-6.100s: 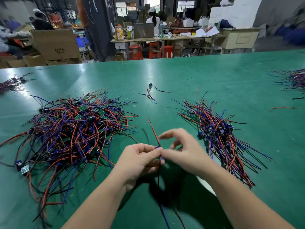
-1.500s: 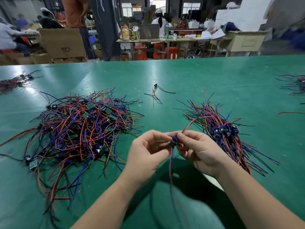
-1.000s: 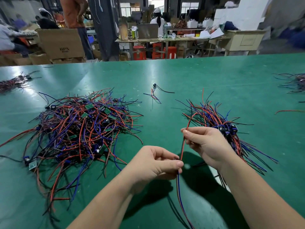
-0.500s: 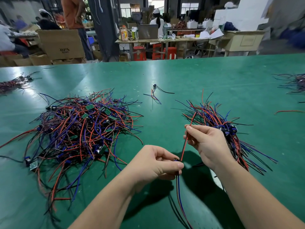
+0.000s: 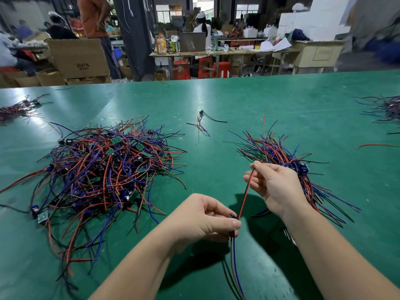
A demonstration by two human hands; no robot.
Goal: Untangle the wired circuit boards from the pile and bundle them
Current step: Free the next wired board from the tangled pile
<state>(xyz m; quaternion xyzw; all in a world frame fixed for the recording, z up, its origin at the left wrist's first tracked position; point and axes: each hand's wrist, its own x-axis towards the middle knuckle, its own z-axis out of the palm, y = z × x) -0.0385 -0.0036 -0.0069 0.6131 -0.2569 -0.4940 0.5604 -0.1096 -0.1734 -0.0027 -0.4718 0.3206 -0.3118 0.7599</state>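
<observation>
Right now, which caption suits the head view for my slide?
Left hand and right hand hold a red wire taut above the green table, between the tangled pile and the sorted bundle.

A glossy green surface (image 5: 238,98) ran back toward a cluttered workshop, with pale light glaring off it at ten o'clock. Beyond its far edge at ten o'clock stood a large brown cardboard box (image 5: 80,58), and a dark steel pillar (image 5: 134,35) rose at eleven. At twelve o'clock a long wooden workbench (image 5: 236,52) carried a grey laptop (image 5: 192,41) and an orange drink bottle (image 5: 161,44), with red plastic stools (image 5: 181,69) beneath. Barred windows (image 5: 164,16) let in daylight behind. At one o'clock a beige cabinet desk (image 5: 318,54) stood before tall white stacked blocks (image 5: 320,14).
</observation>
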